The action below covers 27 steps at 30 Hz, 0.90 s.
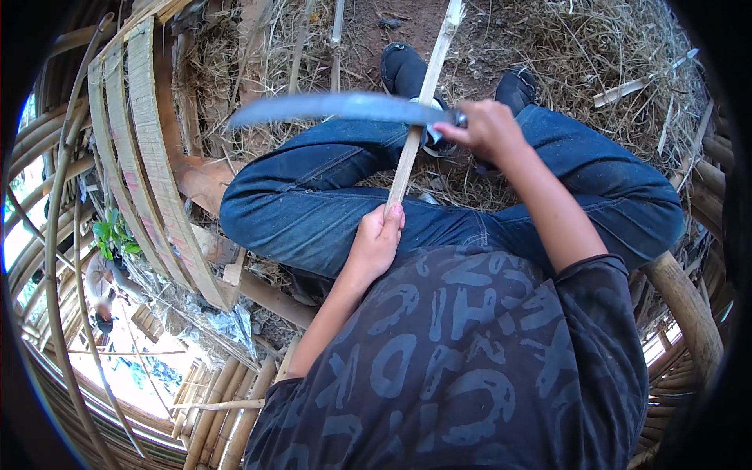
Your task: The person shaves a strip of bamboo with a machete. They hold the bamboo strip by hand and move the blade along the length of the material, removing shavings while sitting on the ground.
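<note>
Blurred machete (345, 108) — across wooden strip (406, 166)

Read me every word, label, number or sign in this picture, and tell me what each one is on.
Dark shirt: large grey-blue block letters, bent by folds; I don't copy out printed words.
Wooden slats at the left: faint pinkish marks, too unclear to read.
Long knife in the right hand: blurred; no writing can be made out.

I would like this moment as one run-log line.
left hand: grips wooden strip | right hand: holds machete | machete: overlaps strip, contact unclear | nearby: dry grass
</note>
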Tool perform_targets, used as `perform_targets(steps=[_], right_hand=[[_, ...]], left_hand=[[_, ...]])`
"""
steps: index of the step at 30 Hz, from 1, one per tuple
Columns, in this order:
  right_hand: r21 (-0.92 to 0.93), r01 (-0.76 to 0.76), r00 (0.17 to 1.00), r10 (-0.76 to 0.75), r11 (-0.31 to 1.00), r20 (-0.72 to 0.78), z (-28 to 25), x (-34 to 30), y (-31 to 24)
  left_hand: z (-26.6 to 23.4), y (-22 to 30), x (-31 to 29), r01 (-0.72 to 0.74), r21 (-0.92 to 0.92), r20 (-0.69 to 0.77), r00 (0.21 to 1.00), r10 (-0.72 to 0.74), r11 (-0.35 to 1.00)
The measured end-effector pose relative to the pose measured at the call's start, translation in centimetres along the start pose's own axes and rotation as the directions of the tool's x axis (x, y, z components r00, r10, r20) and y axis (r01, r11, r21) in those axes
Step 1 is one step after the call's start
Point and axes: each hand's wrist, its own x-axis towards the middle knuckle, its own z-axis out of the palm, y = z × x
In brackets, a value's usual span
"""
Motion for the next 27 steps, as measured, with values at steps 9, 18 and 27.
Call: perform_targets(steps=[9,18,27], right_hand=[[-0.06,-0.099,0.995,0.1,0.993,0.019,-2.7,2.4,5.1],[0.005,0.076,0.988,-0.076,0.997,0.133,-1.7,0.9,-0.5],[-0.256,-0.017,1.0,0.014,0.967,-0.015,-3.2,3.4,9.0]], left_hand=[[0.1,0.7,-0.1,0.061,-0.081,0.026,0.998,-0.059,0.995],[0.2,-0.8,0.3,-0.081,0.076,-0.026,0.996,0.083,0.994],[0.4,-1.3,0.9,-0.179,0.254,-0.05,0.979,0.198,0.95]])
